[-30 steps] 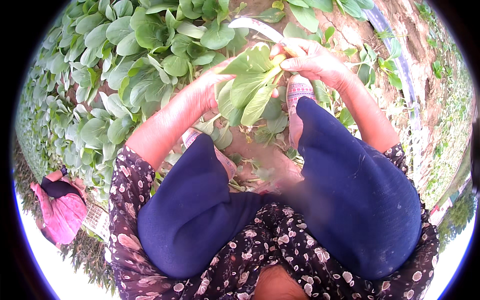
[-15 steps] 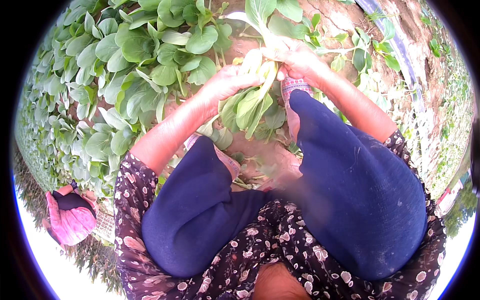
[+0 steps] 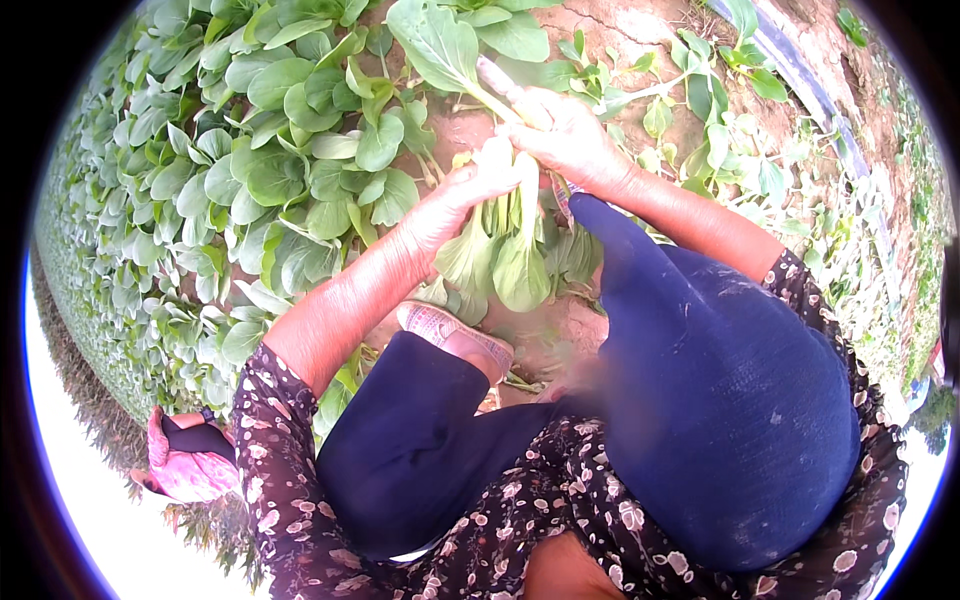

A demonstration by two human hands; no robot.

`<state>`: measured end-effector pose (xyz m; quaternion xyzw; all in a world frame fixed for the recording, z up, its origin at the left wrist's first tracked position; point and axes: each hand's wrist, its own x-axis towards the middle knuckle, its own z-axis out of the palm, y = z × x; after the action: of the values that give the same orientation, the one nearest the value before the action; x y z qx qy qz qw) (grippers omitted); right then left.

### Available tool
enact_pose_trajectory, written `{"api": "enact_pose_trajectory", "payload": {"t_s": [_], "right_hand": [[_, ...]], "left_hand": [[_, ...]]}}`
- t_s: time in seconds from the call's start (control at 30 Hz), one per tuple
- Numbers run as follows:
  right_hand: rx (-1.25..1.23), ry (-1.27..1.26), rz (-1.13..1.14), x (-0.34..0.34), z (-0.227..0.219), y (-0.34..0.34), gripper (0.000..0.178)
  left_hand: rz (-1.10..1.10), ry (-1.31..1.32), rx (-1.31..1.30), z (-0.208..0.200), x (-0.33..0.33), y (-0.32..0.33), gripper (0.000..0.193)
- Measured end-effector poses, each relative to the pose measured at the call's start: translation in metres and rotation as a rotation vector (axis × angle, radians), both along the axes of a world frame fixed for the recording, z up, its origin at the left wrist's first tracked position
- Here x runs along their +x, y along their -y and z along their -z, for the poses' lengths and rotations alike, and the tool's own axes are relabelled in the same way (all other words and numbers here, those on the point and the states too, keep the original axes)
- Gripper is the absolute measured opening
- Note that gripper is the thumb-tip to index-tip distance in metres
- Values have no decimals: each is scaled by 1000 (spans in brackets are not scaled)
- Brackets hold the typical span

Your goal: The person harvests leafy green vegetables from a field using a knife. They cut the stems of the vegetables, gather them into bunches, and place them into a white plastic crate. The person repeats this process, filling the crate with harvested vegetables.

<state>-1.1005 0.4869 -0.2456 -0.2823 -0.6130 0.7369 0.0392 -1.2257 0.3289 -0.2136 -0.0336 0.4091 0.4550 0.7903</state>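
My left hand (image 3: 468,195) is closed around the pale base of a bok choy (image 3: 521,270), whose green leaves hang down toward the soil. Close beside it, almost touching, my right hand (image 3: 572,145) has its fingers closed on the stalk of a broad bok choy leaf (image 3: 438,48). That leaf points up and to the left, away from me. A narrow pale pinkish thing (image 3: 495,76) sticks out by the right fingers; its kind I cannot make out. Fingertips of both hands are partly hidden by the stalks and glare.
Dense leafy greens (image 3: 270,170) grow on the left. Loose plants (image 3: 705,95) lie on bare soil to the right, beside a long plastic strip (image 3: 800,75). My knees (image 3: 690,330) and a shoe (image 3: 455,335) are below my hands. Another person in pink (image 3: 195,470) is far left.
The leaf in my right hand has swung left and lower. The bok choy in my left hand now hangs straighter down. The view has shifted slightly.
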Motion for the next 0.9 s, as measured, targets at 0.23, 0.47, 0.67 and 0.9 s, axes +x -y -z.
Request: {"api": "enact_pose_trajectory", "payload": {"t_s": [0.23, 0.47, 0.67, 0.9], "right_hand": [[-75, 124, -75, 45, -20, -57, 22], [975, 770, 54, 127, -21, -177, 40], [954, 593, 351, 107, -18, -167, 42], [740, 301, 143, 36, 10, -110, 45]], "left_hand": [[275, -529, 51, -6, 37, -52, 31], [757, -1494, 615, -36, 45, -133, 26], [923, -2103, 664, 4, -3, -213, 15], [1113, -2196, 266, 32, -98, -188, 24]]}}
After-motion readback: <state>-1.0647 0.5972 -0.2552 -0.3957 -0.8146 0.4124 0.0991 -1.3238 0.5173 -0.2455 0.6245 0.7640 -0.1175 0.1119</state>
